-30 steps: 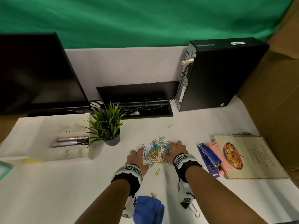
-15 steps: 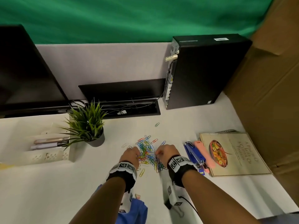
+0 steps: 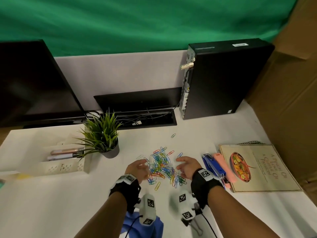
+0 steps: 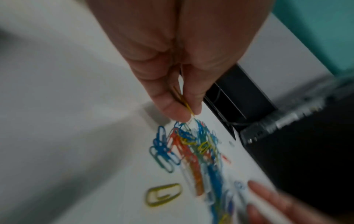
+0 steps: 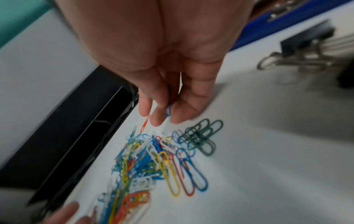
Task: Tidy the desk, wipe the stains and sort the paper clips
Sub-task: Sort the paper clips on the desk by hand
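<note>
Clips (image 3: 162,166) lie heaped between hands, left (image 3: 137,169) and right (image 3: 187,166).

R hand (image 5: 162,84) over clip pile (image 5: 153,159)

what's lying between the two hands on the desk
The heap of coloured paper clips lies between the left hand and the right hand, clearest in the head view.

multicoloured paper clips (image 3: 162,166), blue stapler (image 3: 213,166), green backdrop (image 3: 137,21)
</note>
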